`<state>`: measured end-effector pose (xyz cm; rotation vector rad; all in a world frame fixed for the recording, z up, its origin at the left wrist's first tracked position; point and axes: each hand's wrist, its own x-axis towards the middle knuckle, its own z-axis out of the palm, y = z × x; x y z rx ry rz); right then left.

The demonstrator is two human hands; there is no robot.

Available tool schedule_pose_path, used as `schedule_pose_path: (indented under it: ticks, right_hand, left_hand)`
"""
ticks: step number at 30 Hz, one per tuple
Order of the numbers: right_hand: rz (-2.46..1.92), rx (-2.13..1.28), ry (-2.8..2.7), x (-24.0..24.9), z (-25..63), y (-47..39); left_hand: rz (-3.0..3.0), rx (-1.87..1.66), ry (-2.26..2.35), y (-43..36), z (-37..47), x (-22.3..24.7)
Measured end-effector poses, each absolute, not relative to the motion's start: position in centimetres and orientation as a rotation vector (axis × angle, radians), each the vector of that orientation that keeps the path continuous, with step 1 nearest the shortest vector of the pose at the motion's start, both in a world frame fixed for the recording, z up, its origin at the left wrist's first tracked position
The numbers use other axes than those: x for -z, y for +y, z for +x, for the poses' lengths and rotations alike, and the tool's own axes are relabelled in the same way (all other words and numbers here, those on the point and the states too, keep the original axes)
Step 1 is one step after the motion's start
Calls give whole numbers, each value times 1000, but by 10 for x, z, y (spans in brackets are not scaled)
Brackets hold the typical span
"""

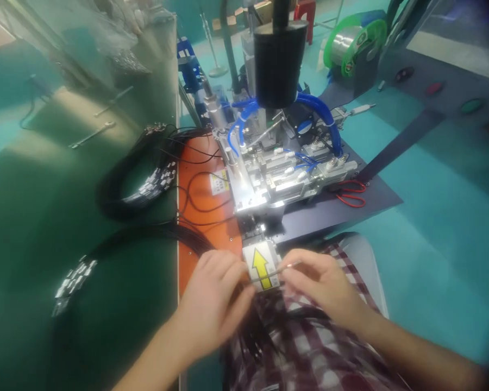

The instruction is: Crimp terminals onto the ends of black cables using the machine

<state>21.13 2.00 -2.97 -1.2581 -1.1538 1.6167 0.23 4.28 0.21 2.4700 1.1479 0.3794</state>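
Observation:
A thin dark cable [265, 277] stretches between my two hands, in front of a white block [250, 255] marked with a yellow arrow. My left hand [218, 293] is closed round the cable's left part, its fingertips partly hidden. My right hand [321, 279] pinches the other end between thumb and forefinger, where a small shiny tip shows. Below, a bundle of black cables [252, 339] hangs over my checked clothing, blurred. Just beyond my hands stands a metal machine [289, 187] with blue air tubes [330, 122].
Coiled black cable bundles [110, 198] with pale ends lie on the green tabletop [20, 217] at left. Wrenches [92, 134] rest behind them. A dark cylindrical lamp or nozzle [280, 65] hangs above the machine. A green wire spool [352, 43] stands at the back right.

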Motion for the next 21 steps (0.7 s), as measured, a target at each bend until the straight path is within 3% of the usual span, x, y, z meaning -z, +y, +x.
schedule_pose_path:
  ticks: [8, 21]
  right_hand:
    - [-1257, -1607, -1306, 31, 212, 27]
    - [-1227, -1525, -1258, 28, 215, 31]
  left_hand:
    - [1703, -467, 1150, 28, 26, -3]
    - [1496, -578, 1261, 24, 32, 9]
